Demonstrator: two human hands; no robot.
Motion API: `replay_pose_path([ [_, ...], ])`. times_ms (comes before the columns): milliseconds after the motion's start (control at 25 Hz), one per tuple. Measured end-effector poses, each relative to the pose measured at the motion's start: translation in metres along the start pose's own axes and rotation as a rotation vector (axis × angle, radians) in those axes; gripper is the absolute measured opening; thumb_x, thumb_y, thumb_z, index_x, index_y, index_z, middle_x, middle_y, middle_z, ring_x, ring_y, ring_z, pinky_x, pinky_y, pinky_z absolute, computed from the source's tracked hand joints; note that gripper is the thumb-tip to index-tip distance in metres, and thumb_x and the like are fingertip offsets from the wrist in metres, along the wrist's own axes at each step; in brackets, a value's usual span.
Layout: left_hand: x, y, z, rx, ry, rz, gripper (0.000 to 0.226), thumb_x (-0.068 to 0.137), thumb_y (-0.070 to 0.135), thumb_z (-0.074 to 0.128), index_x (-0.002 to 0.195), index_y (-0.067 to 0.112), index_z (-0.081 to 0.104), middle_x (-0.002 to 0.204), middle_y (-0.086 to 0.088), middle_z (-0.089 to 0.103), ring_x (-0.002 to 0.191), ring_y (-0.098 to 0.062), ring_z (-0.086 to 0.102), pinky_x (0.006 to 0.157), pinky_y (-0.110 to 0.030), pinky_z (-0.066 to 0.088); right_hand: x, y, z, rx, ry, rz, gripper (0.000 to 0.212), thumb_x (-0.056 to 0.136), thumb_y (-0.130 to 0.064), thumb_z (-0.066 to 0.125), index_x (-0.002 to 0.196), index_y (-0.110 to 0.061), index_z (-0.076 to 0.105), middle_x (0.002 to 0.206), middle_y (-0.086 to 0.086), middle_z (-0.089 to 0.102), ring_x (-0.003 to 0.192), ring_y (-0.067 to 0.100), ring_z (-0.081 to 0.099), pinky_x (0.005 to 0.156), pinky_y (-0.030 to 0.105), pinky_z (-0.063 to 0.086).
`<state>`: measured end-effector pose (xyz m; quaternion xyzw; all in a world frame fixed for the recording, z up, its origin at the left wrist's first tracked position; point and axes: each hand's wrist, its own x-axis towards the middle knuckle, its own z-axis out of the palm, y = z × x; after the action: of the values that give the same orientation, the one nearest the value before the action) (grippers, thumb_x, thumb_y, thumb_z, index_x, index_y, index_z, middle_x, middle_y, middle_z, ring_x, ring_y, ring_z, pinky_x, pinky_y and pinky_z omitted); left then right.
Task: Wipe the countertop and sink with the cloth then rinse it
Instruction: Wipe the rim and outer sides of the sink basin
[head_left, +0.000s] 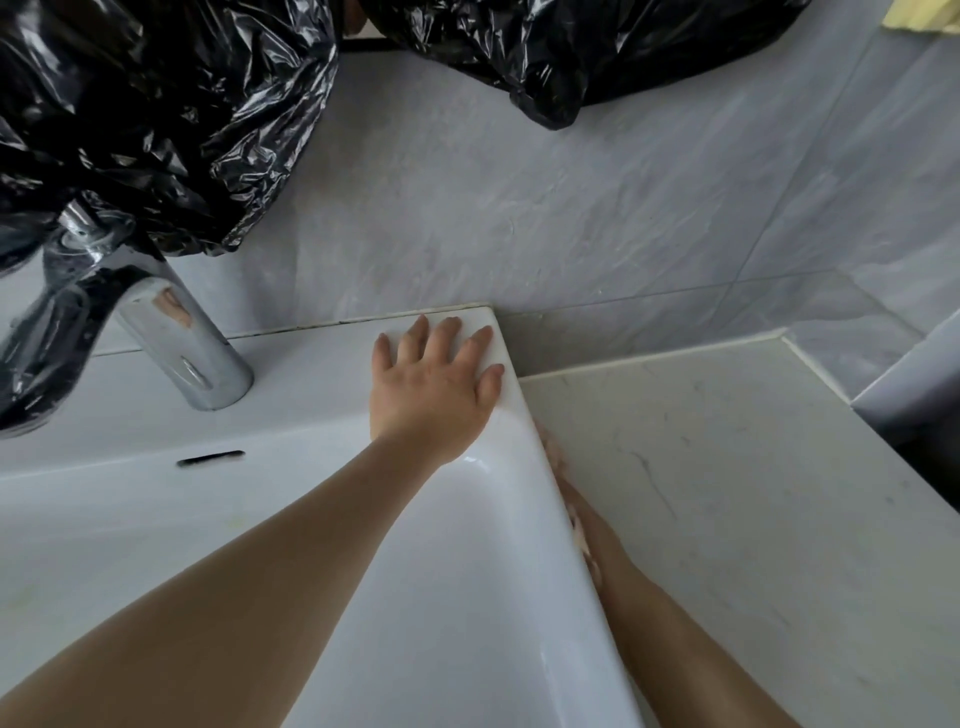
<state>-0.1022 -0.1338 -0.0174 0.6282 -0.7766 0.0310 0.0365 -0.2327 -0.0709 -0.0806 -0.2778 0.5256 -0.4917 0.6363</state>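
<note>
My left hand (436, 384) lies flat, fingers spread, on the back right corner of the white sink (311, 374). My right hand (584, 519) reaches down into the narrow gap between the sink's outer right wall and the pale marbled countertop (727, 493). The sink rim hides most of that hand and its fingers. Pale pinkish patches show along it at the rim, perhaps the cloth, but I cannot make them out. The basin slopes away under my left forearm.
A chrome faucet (171, 332) stands on the sink's back ledge at the left. Black plastic bags (156, 104) hang over it, and another (571, 47) hangs at top centre. Grey wall tiles (519, 208) rise behind. Something yellow (919, 15) lies at the top right corner.
</note>
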Motion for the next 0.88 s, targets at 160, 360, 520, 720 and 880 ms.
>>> replay_pose_path([
  [160, -0.011, 0.008, -0.004, -0.005, -0.038, -0.002, 0.054, 0.095, 0.050, 0.008, 0.147, 0.035, 0.004, 0.157, 0.002, 0.005, 0.144, -0.026, -0.001, 0.114, -0.049, 0.001, -0.009, -0.023, 0.008, -0.052, -0.087, 0.103, 0.037, 0.100, -0.035, 0.041, 0.095, -0.015, 0.071, 0.064, -0.004, 0.072, 0.053, 0.005, 0.066, 0.045, 0.014, 0.049],
  [360, -0.033, 0.015, -0.007, -0.078, -0.092, 0.070, 0.059, 0.094, 0.055, 0.008, 0.148, 0.032, -0.001, 0.158, 0.002, -0.003, 0.143, -0.026, -0.012, 0.115, -0.047, -0.007, -0.058, -0.026, 0.002, -0.099, -0.136, 0.011, 0.042, 0.088, -0.049, 0.055, 0.062, -0.019, 0.068, 0.066, 0.001, 0.070, 0.057, 0.006, 0.065, 0.050, 0.012, 0.048],
  [520, -0.033, 0.024, -0.008, -0.072, -0.136, 0.016, 0.063, 0.093, 0.058, 0.010, 0.148, 0.031, -0.001, 0.158, 0.001, -0.005, 0.143, -0.026, -0.014, 0.115, -0.046, -0.008, -0.079, -0.006, -0.015, -0.022, -0.196, 0.084, 0.037, 0.099, -0.037, 0.038, 0.084, -0.020, 0.067, 0.079, -0.005, 0.076, 0.063, 0.003, 0.069, 0.048, 0.013, 0.049],
  [720, -0.035, 0.036, -0.002, -0.086, -0.108, -0.087, 0.057, 0.095, 0.051, 0.011, 0.148, 0.032, -0.001, 0.157, 0.006, -0.006, 0.143, -0.022, -0.014, 0.115, -0.043, -0.010, -0.042, -0.008, -0.014, 0.018, -0.412, -0.005, 0.057, 0.100, -0.053, 0.021, 0.125, -0.019, 0.059, 0.108, 0.003, 0.072, 0.095, 0.009, 0.068, 0.085, 0.022, 0.053],
  [880, -0.051, 0.060, 0.003, -0.160, -0.058, -0.170, 0.058, 0.095, 0.050, 0.006, 0.149, 0.027, -0.001, 0.157, 0.007, -0.006, 0.142, -0.019, -0.017, 0.114, -0.038, -0.013, -0.075, 0.029, -0.022, 0.117, -0.462, -0.053, 0.064, 0.086, -0.074, 0.034, 0.140, -0.041, 0.039, 0.139, -0.019, 0.050, 0.130, -0.001, 0.043, 0.113, 0.032, 0.032],
])
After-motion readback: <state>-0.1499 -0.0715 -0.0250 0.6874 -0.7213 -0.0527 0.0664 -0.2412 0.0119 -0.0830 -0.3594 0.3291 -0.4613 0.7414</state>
